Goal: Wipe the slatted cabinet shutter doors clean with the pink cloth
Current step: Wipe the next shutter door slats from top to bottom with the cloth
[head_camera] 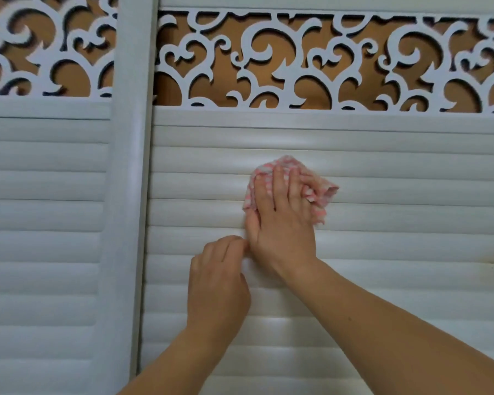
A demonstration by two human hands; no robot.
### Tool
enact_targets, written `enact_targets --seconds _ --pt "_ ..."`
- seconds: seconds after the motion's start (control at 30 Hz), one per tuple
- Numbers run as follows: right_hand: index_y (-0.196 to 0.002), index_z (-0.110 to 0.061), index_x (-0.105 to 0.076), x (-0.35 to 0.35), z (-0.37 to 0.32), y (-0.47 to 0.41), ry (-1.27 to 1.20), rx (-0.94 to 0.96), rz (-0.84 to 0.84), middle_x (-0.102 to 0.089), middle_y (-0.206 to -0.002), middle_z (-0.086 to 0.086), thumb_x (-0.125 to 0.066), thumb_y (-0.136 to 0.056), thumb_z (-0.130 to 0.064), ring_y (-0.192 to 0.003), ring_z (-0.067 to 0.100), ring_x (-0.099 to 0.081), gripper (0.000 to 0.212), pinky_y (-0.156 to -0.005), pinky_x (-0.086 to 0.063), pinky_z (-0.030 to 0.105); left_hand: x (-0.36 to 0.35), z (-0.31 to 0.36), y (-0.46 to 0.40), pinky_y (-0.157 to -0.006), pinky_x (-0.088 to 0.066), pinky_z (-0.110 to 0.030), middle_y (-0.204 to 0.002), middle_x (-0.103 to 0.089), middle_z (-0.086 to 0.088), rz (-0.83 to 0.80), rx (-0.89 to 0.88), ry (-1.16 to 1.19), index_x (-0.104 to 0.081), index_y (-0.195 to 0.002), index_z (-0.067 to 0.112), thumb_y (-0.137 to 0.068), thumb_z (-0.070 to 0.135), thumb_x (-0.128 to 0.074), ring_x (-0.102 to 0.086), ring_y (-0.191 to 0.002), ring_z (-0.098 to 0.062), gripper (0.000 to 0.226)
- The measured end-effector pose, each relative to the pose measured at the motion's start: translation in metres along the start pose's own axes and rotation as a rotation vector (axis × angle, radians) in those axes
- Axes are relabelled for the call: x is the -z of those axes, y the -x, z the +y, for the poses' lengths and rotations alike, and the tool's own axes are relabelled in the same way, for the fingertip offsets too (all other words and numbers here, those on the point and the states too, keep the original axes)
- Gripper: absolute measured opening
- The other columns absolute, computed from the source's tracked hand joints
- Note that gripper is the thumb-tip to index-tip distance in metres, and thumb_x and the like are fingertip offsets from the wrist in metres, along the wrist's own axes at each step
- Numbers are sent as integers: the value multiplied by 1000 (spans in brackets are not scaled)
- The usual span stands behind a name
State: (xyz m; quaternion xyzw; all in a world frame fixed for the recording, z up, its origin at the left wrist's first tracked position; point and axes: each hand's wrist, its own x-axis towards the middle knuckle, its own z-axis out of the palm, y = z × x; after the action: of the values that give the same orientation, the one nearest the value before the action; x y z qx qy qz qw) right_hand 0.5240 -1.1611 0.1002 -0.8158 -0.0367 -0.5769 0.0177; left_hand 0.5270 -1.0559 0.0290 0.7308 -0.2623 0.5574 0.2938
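Right hand (283, 220) flat against the right-hand shutter door (382, 252), fingers straight and close together, pressing the pink cloth (322, 192) onto the slats; the cloth is bunched under the fingers and sticks out above the fingertips and to the right. Left hand (220, 283) sits just below and to the left, fingers curled inward, fingertips at the heel of the right hand; it seems to hold nothing, though what the fingertips touch cannot be made out. The slats run horizontally, so the grooves' long axis lies left to right across the door. The cloth sits on the upper slats, roughly mid-width, with bare slat stretching far to the right and a shorter run left toward the vertical frame post (131, 195). Judgement: the next stroke should travel sideways along a slat, not across, right hand leading. The left-hand door (40, 223) lies beyond the post, nearer the left hand. The scrollwork panel (297, 61) above is out of the stroke's line.
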Motion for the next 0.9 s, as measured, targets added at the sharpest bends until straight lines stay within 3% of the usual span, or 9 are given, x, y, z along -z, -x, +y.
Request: enact_targets --seconds 0.07,0.17,0.27,0.37,0.53,0.67,0.77,0.9 --pt "-149 -19 -27 -2 -7 -5 -1 68 -27 -15 -158 12 -15 -86 -43 -146 31 -3 69 -116 -1 49 1 -3 -3 -69 -22 -23 -85 -59 6 26 -19 -23 -53 -86 19 -63 6 -29 -44 -81 -12 36" --pt "-137 -16 -50 -1 2 -7 99 178 4 -40 -147 14 -33 -87 -39 -138 35 -32 58 -109 -19 53 3 -7 -6 -71 -18 -24 -89 -60 6 61 -19 -54 -56 -88 20 -63 7 -29 -44 -87 -12 40" --pt "-137 -16 -50 10 28 -5 208 239 20 -45 -144 13 -33 -91 -40 -133 36 -40 55 -106 -22 52 4 -10 -12 -80 -22 -30 -101 -60 3 92 -17 -55 -58 -90 20 -62 4 -32 -46 -98 -13 42" --pt "-142 -17 -42 26 54 0 236 153 -23 -38 -149 12 -27 -92 -43 -137 36 -34 58 -108 -17 48 7 -17 -24 -91 -22 -35 -107 -60 -1 88 -25 -46 -57 -92 19 -59 -5 -39 -46 -106 -14 44" --pt "-152 -29 -13 48 93 14 275 -201 -61 -3 -160 1 -5 -90 -53 -147 26 -1 67 -115 -2 48 17 -30 -35 -105 -18 -52 -123 -58 -10 11 -6 -83 -55 -86 14 -61 -20 -49 -49 -122 -28 43" --pt "-152 -27 -11 39 67 12 164 -404 -14 5 -160 2 -18 -99 -45 -146 25 11 56 -116 3 50 24 -42 -39 -108 -12 -50 -131 -55 -11 -36 -34 -96 -52 -82 15 -60 -23 -48 -46 -127 -27 44" --pt "-152 -29 -11 21 36 7 143 -333 -17 4 -160 4 -13 -98 -46 -145 26 13 57 -116 5 49 26 -46 -40 -109 -11 -48 -131 -55 -11 -41 -50 -76 -52 -80 15 -61 -23 -45 -45 -128 -25 43" --pt "-150 -29 -23 -2 -7 -2 137 -132 25 -10 -159 6 -11 -86 -47 -146 31 0 68 -114 5 53 24 -49 -41 -105 -16 -49 -126 -58 -12 -7 -73 -69 -52 -81 13 -58 -11 -34 -50 -124 -26 38"
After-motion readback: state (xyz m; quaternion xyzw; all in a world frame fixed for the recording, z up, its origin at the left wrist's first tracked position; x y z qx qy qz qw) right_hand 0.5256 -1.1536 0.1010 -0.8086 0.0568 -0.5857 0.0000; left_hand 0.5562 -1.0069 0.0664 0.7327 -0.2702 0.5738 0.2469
